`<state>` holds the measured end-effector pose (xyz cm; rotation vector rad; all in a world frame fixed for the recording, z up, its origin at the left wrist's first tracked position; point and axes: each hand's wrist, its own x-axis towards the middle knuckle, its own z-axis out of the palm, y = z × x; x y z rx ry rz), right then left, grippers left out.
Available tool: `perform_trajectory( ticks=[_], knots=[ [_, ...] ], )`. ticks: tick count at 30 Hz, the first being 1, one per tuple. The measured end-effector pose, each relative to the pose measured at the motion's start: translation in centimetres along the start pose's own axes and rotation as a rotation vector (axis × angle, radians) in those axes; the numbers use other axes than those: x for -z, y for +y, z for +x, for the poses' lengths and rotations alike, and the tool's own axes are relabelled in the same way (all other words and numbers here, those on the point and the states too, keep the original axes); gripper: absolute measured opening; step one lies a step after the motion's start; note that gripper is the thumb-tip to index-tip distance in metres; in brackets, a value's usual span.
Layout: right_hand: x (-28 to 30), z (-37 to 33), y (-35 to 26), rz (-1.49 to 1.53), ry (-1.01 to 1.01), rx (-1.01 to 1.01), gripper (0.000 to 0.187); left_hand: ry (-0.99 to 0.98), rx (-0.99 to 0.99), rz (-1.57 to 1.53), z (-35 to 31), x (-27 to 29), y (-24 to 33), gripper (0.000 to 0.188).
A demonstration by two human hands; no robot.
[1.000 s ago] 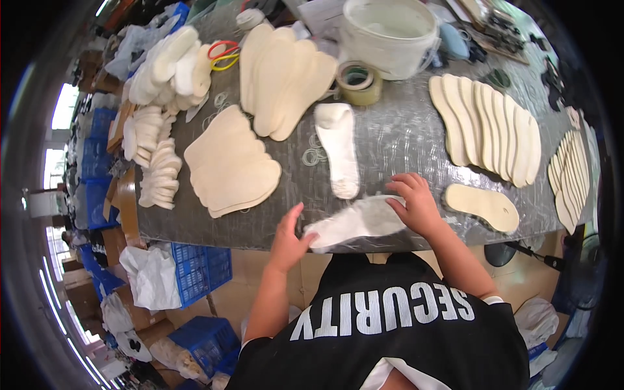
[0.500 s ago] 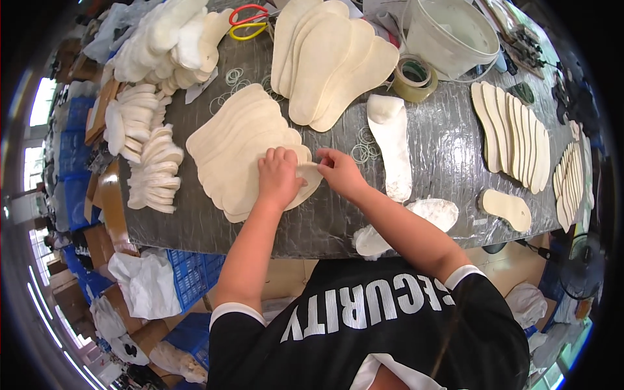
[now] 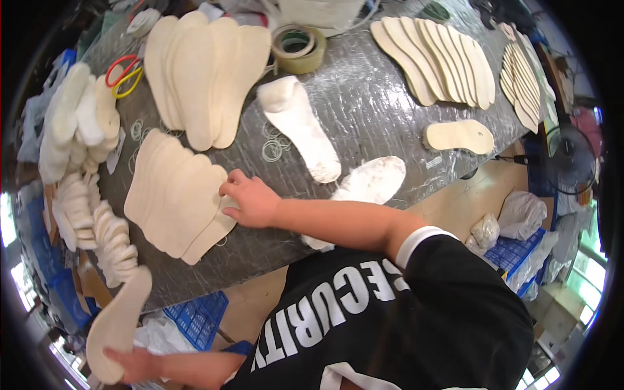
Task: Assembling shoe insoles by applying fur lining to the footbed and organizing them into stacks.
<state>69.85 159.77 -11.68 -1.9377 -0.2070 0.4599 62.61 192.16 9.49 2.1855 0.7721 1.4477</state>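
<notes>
Fingers [image 3: 235, 188] of the right hand [image 3: 252, 203] are laid flat and spread on the fanned insole stack [image 3: 175, 201] at the desk [image 3: 364, 110] front edge — pressing, not gripping. A single insole [image 3: 117, 322] is pinched at its heel by the left hand [image 3: 133, 364], low beside the desk. Risk is judged as follows: the overlapped stack could be skewed or pushed off the edge by sideways pressure — and the long insole could be dropped from so slight a hold.
</notes>
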Motion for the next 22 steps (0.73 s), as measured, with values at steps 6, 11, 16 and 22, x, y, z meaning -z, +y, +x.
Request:
perform_trajectory(
  ticks=[6,11,16,22],
  knots=[
    [-0.7,-5.7,-3.9,0.384,0.083,0.640,0.109,-0.459,-0.142,0.313,-9.0,-0.7,8.2,0.049],
    [2.9,-10.9,-4.2,1.255,-0.097,0.169,0.107,-1.605,-0.067,-0.603,-19.3,-3.6,15.7,0.098],
    [6.4,-15.8,0.9,1.343,0.075,0.303,0.081,-2.072,0.002,-0.578,-25.2,-3.8,17.7,0.104],
    [8.1,-19.8,4.8,0.844,0.139,0.296,0.072,-2.319,-0.681,-0.539,-28.6,-4.0,18.3,0.098]
  ],
)
